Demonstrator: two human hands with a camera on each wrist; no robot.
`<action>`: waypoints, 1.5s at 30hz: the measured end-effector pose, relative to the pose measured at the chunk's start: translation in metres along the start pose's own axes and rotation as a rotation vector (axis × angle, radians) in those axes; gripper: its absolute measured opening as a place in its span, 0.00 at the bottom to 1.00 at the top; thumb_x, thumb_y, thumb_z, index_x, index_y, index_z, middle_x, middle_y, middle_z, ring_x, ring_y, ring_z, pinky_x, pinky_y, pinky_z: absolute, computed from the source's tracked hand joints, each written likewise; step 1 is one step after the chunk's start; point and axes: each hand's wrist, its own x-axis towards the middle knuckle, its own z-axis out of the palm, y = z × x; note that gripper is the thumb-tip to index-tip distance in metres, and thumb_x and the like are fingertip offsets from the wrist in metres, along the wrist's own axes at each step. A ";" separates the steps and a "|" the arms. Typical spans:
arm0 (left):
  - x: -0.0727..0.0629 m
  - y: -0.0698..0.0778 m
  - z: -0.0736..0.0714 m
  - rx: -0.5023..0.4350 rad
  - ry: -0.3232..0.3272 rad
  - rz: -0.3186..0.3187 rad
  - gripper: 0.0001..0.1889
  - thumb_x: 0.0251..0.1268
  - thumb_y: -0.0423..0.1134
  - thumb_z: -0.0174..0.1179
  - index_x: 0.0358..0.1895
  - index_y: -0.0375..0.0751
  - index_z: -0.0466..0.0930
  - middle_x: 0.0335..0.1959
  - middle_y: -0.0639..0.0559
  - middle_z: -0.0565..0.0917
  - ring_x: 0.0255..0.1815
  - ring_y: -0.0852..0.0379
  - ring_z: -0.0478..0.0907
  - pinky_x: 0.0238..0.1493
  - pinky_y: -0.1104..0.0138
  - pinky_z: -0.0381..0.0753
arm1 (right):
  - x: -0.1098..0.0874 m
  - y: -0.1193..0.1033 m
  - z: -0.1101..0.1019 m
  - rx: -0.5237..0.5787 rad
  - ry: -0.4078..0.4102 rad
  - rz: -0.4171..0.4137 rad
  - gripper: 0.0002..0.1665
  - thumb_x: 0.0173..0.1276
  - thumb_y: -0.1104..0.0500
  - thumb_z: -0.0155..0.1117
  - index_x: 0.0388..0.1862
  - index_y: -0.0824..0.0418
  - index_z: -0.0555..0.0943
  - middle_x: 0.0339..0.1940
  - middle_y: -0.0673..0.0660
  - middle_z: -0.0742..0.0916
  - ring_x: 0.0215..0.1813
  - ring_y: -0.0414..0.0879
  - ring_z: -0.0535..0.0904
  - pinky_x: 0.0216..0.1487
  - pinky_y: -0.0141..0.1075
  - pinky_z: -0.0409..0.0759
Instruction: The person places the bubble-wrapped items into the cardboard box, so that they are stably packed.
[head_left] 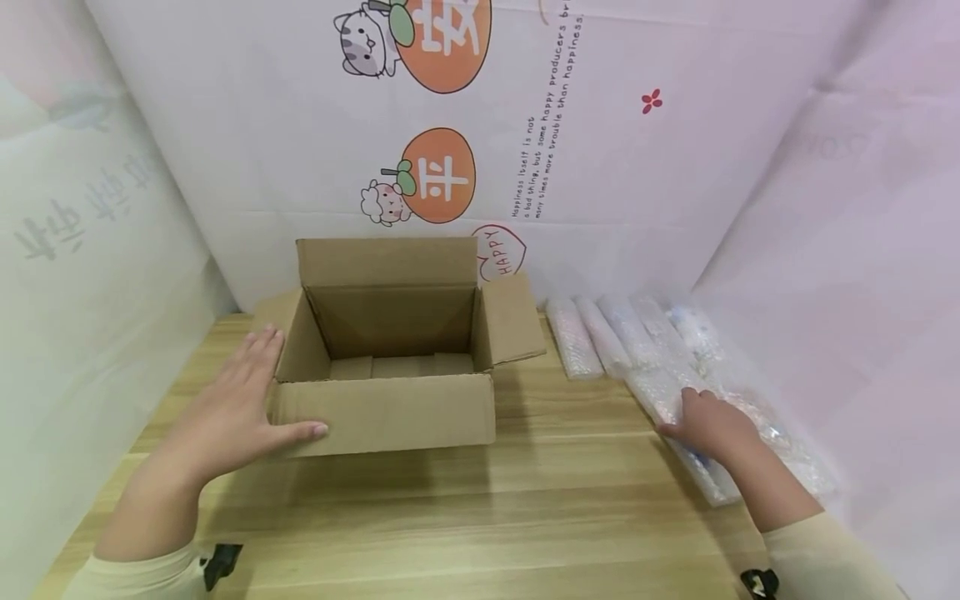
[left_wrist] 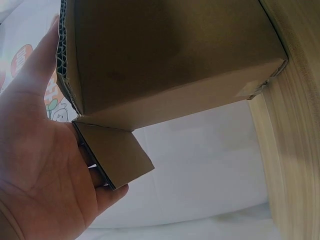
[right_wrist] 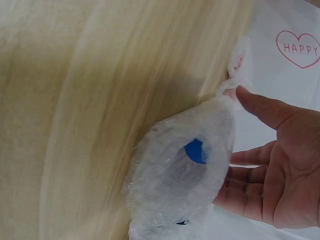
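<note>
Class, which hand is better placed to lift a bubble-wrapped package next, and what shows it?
Probably the right hand: it is right at the bubble-wrapped packages. The left hand is well away from them, at the near left corner of the cardboard box.

Table [head_left: 540,517]: pale wood-grain top.
Box [head_left: 397,321]: cardboard, upright, flaps open, left of centre.
Packs [head_left: 630,329]: several, bubble-wrapped, lying grouped on right side.
</note>
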 end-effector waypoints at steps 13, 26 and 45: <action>-0.001 0.000 0.000 -0.003 0.000 -0.002 0.67 0.48 0.77 0.59 0.80 0.44 0.29 0.81 0.46 0.34 0.81 0.44 0.30 0.80 0.48 0.37 | 0.000 0.001 -0.004 -0.027 0.009 -0.031 0.40 0.58 0.40 0.69 0.49 0.76 0.72 0.42 0.75 0.78 0.38 0.69 0.78 0.30 0.59 0.78; -0.003 -0.001 -0.002 -0.006 0.000 -0.010 0.67 0.48 0.77 0.59 0.80 0.43 0.29 0.81 0.46 0.34 0.81 0.44 0.30 0.80 0.48 0.38 | -0.014 -0.001 -0.054 -0.042 -0.002 -0.070 0.47 0.62 0.42 0.66 0.62 0.79 0.65 0.52 0.81 0.74 0.46 0.75 0.76 0.37 0.61 0.77; -0.002 -0.001 0.000 -0.056 -0.005 -0.020 0.67 0.48 0.77 0.60 0.79 0.48 0.27 0.81 0.49 0.32 0.82 0.44 0.31 0.79 0.46 0.41 | -0.007 -0.015 -0.110 -0.029 0.110 -0.129 0.50 0.69 0.40 0.61 0.70 0.78 0.59 0.61 0.82 0.67 0.59 0.78 0.67 0.52 0.70 0.70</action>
